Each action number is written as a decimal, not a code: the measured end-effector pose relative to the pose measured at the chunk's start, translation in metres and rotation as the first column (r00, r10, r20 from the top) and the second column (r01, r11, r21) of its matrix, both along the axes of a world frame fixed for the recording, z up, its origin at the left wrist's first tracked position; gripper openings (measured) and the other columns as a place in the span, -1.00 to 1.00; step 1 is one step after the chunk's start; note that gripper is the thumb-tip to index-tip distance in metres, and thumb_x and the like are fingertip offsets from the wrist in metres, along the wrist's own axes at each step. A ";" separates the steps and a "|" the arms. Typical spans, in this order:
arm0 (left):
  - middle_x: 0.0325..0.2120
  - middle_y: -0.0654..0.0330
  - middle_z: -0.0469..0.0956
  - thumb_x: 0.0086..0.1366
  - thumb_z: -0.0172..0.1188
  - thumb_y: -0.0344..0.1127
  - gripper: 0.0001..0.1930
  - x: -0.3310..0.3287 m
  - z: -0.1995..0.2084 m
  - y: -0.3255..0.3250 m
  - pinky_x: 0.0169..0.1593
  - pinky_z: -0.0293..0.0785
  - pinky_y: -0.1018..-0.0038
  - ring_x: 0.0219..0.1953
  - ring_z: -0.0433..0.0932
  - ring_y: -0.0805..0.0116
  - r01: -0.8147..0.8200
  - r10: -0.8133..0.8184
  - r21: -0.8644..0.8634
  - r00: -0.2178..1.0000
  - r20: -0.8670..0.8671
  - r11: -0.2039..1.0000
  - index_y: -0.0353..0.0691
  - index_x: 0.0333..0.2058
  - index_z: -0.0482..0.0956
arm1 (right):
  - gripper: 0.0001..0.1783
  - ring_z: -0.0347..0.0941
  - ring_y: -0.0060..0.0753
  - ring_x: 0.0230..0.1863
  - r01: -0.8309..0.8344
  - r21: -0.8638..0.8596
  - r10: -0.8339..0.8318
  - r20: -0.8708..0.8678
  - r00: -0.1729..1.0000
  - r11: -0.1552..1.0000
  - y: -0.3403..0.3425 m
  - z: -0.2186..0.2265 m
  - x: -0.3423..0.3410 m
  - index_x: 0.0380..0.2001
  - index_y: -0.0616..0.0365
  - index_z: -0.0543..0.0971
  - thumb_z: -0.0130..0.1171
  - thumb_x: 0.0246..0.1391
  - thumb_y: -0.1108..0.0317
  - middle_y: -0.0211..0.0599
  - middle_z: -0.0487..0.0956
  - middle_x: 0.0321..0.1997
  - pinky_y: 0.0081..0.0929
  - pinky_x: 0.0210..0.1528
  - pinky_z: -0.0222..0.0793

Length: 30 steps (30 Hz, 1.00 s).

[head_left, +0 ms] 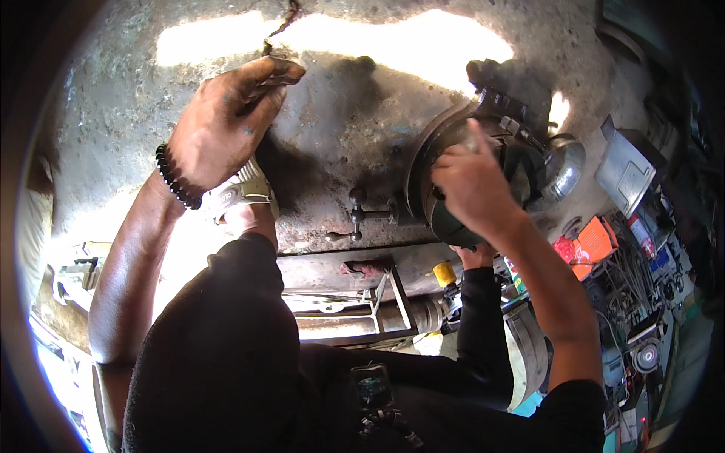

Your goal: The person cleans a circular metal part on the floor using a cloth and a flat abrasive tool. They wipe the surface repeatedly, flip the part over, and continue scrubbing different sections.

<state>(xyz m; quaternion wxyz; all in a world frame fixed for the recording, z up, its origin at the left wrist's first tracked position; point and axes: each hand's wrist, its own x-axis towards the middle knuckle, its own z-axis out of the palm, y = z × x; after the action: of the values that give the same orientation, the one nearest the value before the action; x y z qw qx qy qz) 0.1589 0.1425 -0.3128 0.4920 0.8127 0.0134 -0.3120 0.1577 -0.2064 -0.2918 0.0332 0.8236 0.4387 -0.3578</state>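
Observation:
My left hand, with a dark bead bracelet at the wrist, hangs over the stained grey surface on the left. Its fingers are half curled, the thumb sits a little apart from them, and nothing shows between them. On the right, my right hand is at a large round dark metal part with a raised rim. One finger points up and looks smeared; the other fingers are curled in, and whatever they grip is hidden. Between the hands is a small metal crank handle with rounded knobs.
My shod left foot is below my left hand. A shiny metal bowl-shaped piece and a metal box lie to the right, above an orange item and cluttered tools. A yellow-capped item is near a metal frame.

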 end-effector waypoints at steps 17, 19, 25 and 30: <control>-0.05 0.02 0.68 0.40 0.08 -0.46 -0.71 -0.003 -0.010 0.003 0.11 0.55 0.41 -0.01 0.68 0.29 -0.064 0.069 -0.087 0.996 0.058 0.994 -0.26 0.06 0.58 | -0.80 0.57 -0.34 -0.06 0.247 -0.056 -0.237 0.144 0.961 0.967 -0.019 0.000 0.040 -0.48 0.00 0.70 0.17 -0.07 0.57 -0.41 0.66 -0.33 0.23 0.51 -0.06; -0.06 0.03 0.68 0.40 0.07 -0.46 -0.71 -0.006 -0.008 0.000 0.10 0.55 0.42 -0.02 0.68 0.29 -0.074 0.077 -0.057 0.996 0.044 0.996 -0.26 0.06 0.58 | -0.76 0.57 -0.34 -0.02 0.113 -0.091 -0.108 0.059 0.992 0.989 -0.013 0.002 0.026 -0.43 -0.01 0.71 0.13 -0.04 0.59 -0.41 0.67 -0.28 0.22 0.53 -0.12; -0.05 0.04 0.68 0.41 0.05 -0.47 -0.72 -0.003 -0.004 0.001 0.15 0.52 0.45 0.04 0.65 0.32 -0.102 0.107 -0.077 0.993 0.053 0.992 -0.31 0.05 0.57 | -0.64 0.55 -0.34 0.07 0.256 -0.171 -0.233 0.145 0.962 0.951 -0.018 0.007 0.036 -0.25 0.01 0.75 0.13 -0.06 0.64 -0.37 0.70 -0.14 0.11 0.56 -0.14; -0.04 0.02 0.67 0.41 0.03 -0.50 -0.71 -0.001 0.002 -0.002 0.16 0.52 0.43 0.03 0.65 0.27 -0.033 0.033 0.010 0.999 0.011 0.999 -0.32 0.06 0.57 | -0.63 0.55 -0.37 0.05 0.251 -0.203 -0.234 0.102 0.967 0.947 -0.020 0.007 0.040 -0.22 0.00 0.74 0.14 -0.06 0.62 -0.43 0.70 -0.12 0.09 0.55 -0.12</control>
<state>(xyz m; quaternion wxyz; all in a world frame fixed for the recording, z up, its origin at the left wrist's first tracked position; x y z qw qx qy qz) 0.1582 0.1408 -0.3111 0.4928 0.8167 0.0256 -0.2993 0.1974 -0.2261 -0.2850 0.0943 0.8761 0.2914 -0.3724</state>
